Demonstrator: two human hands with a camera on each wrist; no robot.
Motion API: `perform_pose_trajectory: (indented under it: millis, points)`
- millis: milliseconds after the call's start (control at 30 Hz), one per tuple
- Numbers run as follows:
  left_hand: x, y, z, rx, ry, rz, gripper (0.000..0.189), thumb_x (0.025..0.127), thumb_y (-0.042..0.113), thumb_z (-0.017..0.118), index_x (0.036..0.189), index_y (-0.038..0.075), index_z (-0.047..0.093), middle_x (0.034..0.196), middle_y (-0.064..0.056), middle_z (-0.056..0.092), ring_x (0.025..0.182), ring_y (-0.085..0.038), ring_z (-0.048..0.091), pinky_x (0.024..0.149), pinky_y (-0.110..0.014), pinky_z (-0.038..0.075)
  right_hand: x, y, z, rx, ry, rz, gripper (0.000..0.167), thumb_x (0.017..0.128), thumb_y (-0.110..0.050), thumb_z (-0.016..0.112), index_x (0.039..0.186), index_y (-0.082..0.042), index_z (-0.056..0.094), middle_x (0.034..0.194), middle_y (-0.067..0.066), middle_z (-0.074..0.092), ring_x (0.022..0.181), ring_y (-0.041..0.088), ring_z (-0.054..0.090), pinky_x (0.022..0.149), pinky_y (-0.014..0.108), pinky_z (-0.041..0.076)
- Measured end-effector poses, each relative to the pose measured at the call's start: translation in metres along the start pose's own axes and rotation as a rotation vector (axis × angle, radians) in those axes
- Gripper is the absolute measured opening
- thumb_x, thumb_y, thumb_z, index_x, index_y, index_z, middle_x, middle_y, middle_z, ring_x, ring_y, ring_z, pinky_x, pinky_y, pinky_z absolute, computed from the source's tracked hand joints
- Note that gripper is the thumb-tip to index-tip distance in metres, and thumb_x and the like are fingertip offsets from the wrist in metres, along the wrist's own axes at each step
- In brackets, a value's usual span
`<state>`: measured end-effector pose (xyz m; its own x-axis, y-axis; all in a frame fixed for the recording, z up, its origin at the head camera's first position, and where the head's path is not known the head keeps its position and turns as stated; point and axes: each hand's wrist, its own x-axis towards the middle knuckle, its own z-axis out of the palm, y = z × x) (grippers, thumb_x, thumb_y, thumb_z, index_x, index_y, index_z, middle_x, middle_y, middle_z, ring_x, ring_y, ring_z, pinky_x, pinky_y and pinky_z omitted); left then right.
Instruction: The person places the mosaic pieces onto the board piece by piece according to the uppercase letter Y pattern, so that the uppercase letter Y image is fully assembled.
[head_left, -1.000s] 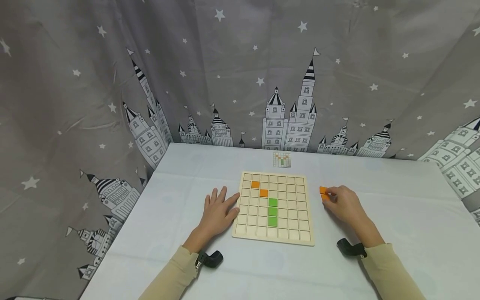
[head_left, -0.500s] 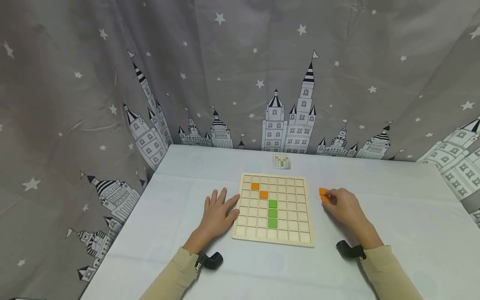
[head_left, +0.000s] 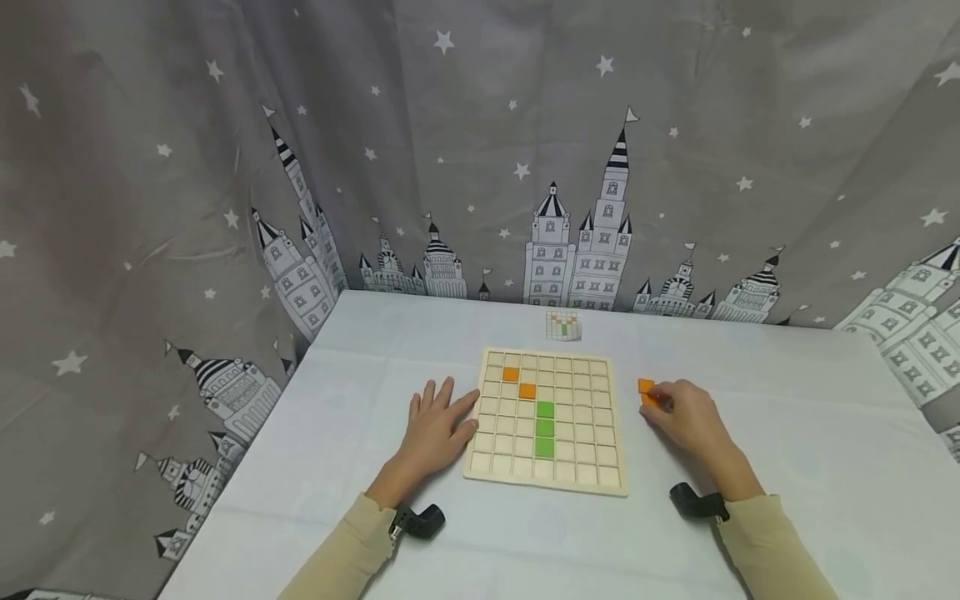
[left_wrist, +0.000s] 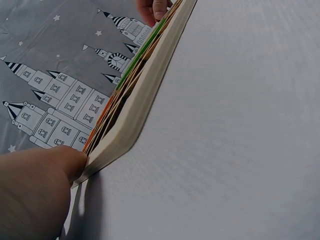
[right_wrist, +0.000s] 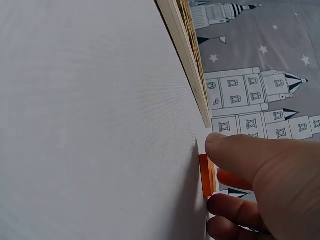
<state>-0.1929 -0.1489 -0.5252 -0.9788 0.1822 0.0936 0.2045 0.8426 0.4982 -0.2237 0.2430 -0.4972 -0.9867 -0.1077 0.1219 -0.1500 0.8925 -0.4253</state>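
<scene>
On a lightly creased white tabletop (head_left: 555, 546), a square, wood-toned board (head_left: 582, 414) with recessed cells is set between the hands. Its edge is touched by the spread left hand (head_left: 433, 427). By the right hand (head_left: 690, 419), a flat, square orange tile (head_left: 649, 401) is pinched; a second tile (head_left: 645, 385) is located just ahead.

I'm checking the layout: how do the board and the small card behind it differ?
The board is larger than the card. The board has orange tiles only left of its green tiles; the card shows orange on both sides of its green. Both show orange and green on a grid.
</scene>
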Motion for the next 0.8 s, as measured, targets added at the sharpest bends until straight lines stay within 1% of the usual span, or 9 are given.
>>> perform_pose_trajectory:
  millis: [133,267,600,800]
  points:
    - [-0.0005,-0.0005,0.0017,0.007,-0.014,-0.003,0.05,0.1,0.035,0.058,0.147,0.019,0.057,0.164,-0.026,0.031,0.154,-0.053,0.015,0.121,-0.072,0.011,-0.002,0.0014,-0.0007,-0.007,0.014,-0.036,0.025,0.085,-0.013,0.079,0.101,0.006,0.076,0.092,0.02,0.071,0.082,0.029,0.063,0.078,0.051,0.054]
    - [-0.0003,-0.0005,0.0014,0.011,0.001,0.003,0.049,0.1,0.034,0.059,0.146,0.018,0.058,0.163,-0.027,0.033,0.154,-0.054,0.017,0.12,-0.073,0.012,-0.0031,0.0008,-0.0019,-0.009,0.017,-0.053,0.018,0.086,-0.011,0.078,0.095,0.004,0.078,0.091,0.018,0.071,0.083,0.03,0.064,0.078,0.051,0.054]
    - [0.0002,-0.0011,-0.0013,0.011,0.006,0.008,0.05,0.1,0.034,0.059,0.147,0.017,0.058,0.163,-0.027,0.032,0.154,-0.054,0.016,0.12,-0.073,0.012,0.0005,-0.0021,-0.0019,-0.013,0.02,-0.022,0.018,0.085,-0.012,0.078,0.095,0.004,0.077,0.087,0.016,0.07,0.079,0.027,0.061,0.076,0.048,0.053]
    - [-0.0002,-0.0009,-0.0004,0.005,0.005,0.007,0.049,0.1,0.034,0.059,0.146,0.017,0.058,0.163,-0.027,0.033,0.154,-0.054,0.017,0.12,-0.073,0.012,0.0009,-0.0023,-0.0031,-0.019,-0.012,0.017,0.018,0.085,-0.007,0.074,0.099,0.004,0.077,0.088,0.016,0.069,0.079,0.026,0.059,0.076,0.047,0.052]
